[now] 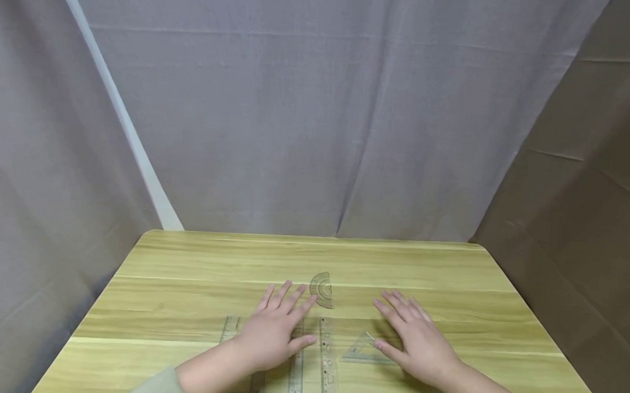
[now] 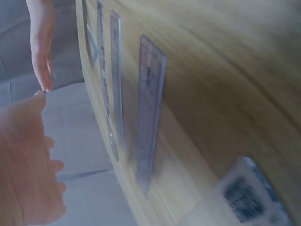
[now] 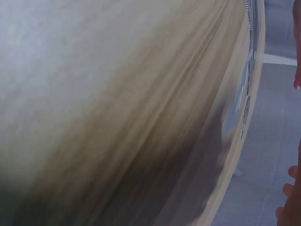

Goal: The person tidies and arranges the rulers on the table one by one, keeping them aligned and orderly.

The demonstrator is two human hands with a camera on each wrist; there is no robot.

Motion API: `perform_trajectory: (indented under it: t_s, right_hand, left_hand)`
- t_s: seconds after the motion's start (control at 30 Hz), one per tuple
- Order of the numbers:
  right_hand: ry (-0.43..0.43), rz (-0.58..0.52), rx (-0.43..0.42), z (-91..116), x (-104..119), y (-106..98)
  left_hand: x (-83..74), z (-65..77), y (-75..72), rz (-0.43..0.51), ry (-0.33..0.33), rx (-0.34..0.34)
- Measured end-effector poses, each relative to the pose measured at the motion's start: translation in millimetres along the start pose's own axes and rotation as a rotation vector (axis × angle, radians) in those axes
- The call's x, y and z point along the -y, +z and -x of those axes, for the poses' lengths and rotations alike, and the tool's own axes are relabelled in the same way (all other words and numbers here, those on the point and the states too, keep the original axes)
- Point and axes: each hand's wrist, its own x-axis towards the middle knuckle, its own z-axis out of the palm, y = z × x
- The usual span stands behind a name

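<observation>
My left hand (image 1: 272, 332), fingers spread, is over a row of clear straight rulers and covers parts of them. One ruler (image 1: 230, 329) shows beyond its wrist, another (image 1: 257, 387) below the palm, a third (image 1: 295, 383) beneath the thumb. Right of these lies a clear stencil ruler (image 1: 327, 367) with cut-out shapes. The left index fingertip overlaps the lower edge of a clear protractor (image 1: 320, 289). My right hand (image 1: 422, 345), fingers extended, overlaps the right part of a clear set square (image 1: 361, 355). In the left wrist view the left palm (image 2: 28, 165) appears raised above the tabletop.
The wood-grain table (image 1: 499, 322) has rounded far corners. Grey curtains (image 1: 275, 130) hang behind it and on both sides, with a pale gap at the left. In the left wrist view, a label (image 2: 244, 200) with a QR code shows at the lower right.
</observation>
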Motion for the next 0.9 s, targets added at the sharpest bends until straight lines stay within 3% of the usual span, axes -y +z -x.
perform_trajectory:
  t_s: [0.4,0.67,0.9]
  right_hand:
    - [-0.053,0.071,0.007,1,-3,2]
    - [-0.077,0.046,-0.021,-7,-4,2]
    - [-0.097,0.049,-0.012,-19,-8,6]
  left_hand:
    - [6.0,3.5,-1.3,-0.047,-0.039,-0.004]
    - [7.2,-5.9,-0.9,-0.035,-0.089,-0.01]
    - [2.7,-19.4,-1.8,-0.033,-0.13,0.034]
